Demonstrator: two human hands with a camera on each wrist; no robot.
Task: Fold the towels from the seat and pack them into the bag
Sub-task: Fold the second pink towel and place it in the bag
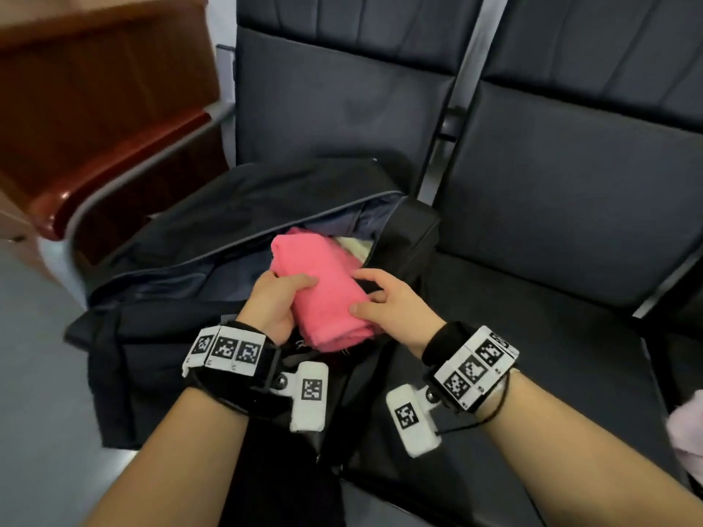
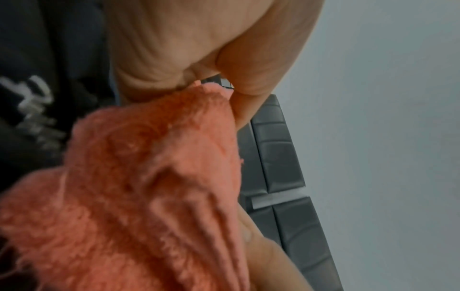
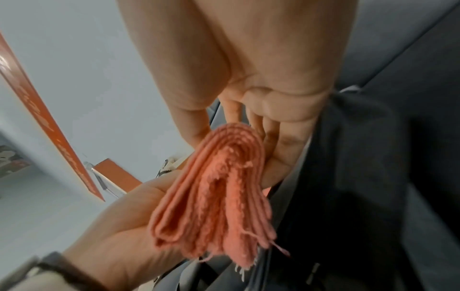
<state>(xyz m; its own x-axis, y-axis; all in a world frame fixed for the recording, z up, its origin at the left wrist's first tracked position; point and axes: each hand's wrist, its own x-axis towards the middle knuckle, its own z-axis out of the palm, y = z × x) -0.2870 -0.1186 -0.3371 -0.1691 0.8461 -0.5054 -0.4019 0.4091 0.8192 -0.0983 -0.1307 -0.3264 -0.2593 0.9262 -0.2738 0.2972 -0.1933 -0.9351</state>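
Note:
A folded pink towel (image 1: 323, 287) hangs just above the open mouth of the black bag (image 1: 182, 268), which lies on the left seat. My left hand (image 1: 285, 294) grips the towel's left side, fingers curled over the top. My right hand (image 1: 365, 298) holds its near right end between thumb and fingers. The right wrist view shows the layered end of the towel (image 3: 214, 189) between the thumb and fingers of my right hand (image 3: 236, 130), with my left hand (image 3: 119, 226) under it. In the left wrist view the towel (image 2: 149, 187) fills the frame below my left hand (image 2: 224, 88).
A pale cream towel (image 1: 355, 245) lies inside the bag behind the pink one. A light pink towel (image 1: 688, 431) lies at the right edge on the dark right seat (image 1: 551, 222). A red-brown armrest (image 1: 114, 165) stands left of the bag, above grey floor (image 1: 34, 374).

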